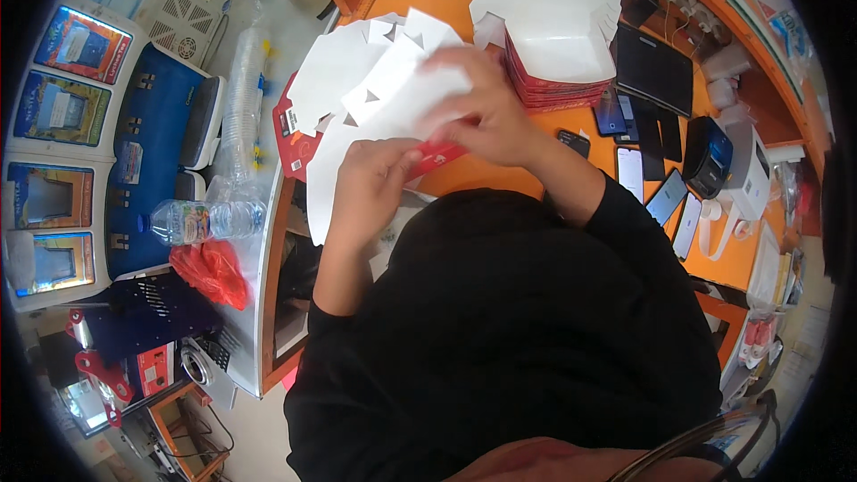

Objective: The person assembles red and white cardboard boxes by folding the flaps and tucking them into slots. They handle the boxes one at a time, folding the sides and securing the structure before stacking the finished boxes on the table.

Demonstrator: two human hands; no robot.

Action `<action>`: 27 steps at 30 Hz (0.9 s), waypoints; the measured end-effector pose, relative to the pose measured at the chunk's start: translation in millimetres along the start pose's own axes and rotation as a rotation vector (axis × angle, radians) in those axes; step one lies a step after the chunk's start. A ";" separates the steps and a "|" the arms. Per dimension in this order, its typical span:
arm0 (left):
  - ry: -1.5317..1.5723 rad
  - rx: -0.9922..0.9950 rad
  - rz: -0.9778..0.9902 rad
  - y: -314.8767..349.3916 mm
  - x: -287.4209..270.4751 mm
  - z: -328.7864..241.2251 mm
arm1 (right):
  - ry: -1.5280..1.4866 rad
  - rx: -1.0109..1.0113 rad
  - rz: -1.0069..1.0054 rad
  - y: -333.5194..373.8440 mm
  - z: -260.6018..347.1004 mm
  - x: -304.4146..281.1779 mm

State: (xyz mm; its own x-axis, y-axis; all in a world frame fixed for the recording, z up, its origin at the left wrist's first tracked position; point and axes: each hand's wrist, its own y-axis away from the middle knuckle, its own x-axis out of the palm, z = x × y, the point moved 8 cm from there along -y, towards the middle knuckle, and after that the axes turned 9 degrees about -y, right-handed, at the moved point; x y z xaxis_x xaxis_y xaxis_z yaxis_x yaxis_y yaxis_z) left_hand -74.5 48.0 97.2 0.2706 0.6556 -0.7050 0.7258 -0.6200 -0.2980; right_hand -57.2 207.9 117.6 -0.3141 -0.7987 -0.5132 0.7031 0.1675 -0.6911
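Note:
A flat cardboard box blank [335, 165], white inside and red outside, stands tilted in front of me over the orange table's edge. My left hand [375, 178] pinches its near edge between thumb and fingers, where a red flap [437, 157] folds up. On the right part of that blank is my right hand [486, 107], its fingers smeared by motion, so their grip is unclear. Behind lie more flat blanks [332, 67] with slotted white tabs and red undersides. Right of my hands stands a nested stack of folded boxes [558, 45], red outside and white inside.
Several phones [630, 171] lie on the orange table [598, 201] to the right, near a dark laptop [654, 70] and a white label printer [748, 170]. Along the left counter are a water bottle [178, 221], a red plastic bag [211, 272] and stacked clear cups [243, 107].

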 end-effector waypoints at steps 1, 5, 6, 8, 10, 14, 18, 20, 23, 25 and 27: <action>-0.130 0.111 -0.018 1.3 -6.1 -14.8 | 0.119 0.027 -0.109 -1.9 -0.9 -11.5; -0.143 0.286 0.232 10.1 -4.5 -34.4 | -0.941 1.032 -0.331 18.7 -92.9 -14.6; -0.163 0.270 0.255 11.9 -3.0 -32.9 | -1.045 1.050 -0.254 21.5 -91.9 -15.9; -0.202 0.232 0.291 14.9 2.4 -26.7 | -1.114 0.921 -0.186 12.5 -82.2 -21.9; 0.178 -0.031 0.099 6.6 -4.8 -11.0 | -1.047 0.644 -0.212 5.7 -56.3 -33.2; 1.128 -0.280 -0.143 -5.7 7.9 27.0 | -0.561 -0.037 0.057 9.1 36.0 -24.5; 1.113 -0.392 -0.247 -11.4 14.8 17.1 | -0.491 -0.196 -0.021 25.4 60.9 -28.0; 1.169 -0.384 -0.264 -13.2 21.5 10.9 | -0.321 -0.142 -0.055 29.9 59.3 -30.6; 1.156 -0.396 -0.195 -8.1 38.1 12.4 | -0.045 -0.087 -0.038 30.4 57.7 -25.0; 1.157 -0.423 -0.167 -5.7 50.9 8.8 | 0.002 -0.029 -0.091 31.4 49.0 -18.1; 1.140 -0.454 -0.144 -3.0 60.5 -1.2 | 0.074 0.051 -0.124 33.6 40.3 -10.9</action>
State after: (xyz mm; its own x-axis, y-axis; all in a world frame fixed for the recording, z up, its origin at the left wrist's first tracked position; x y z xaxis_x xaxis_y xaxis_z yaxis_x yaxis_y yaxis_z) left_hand -59.5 90.1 56.2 0.4015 0.8478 0.3465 0.8867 -0.4545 0.0847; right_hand -4.4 198.9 120.4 -0.4457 -0.7664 -0.4625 0.6866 0.0388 -0.7260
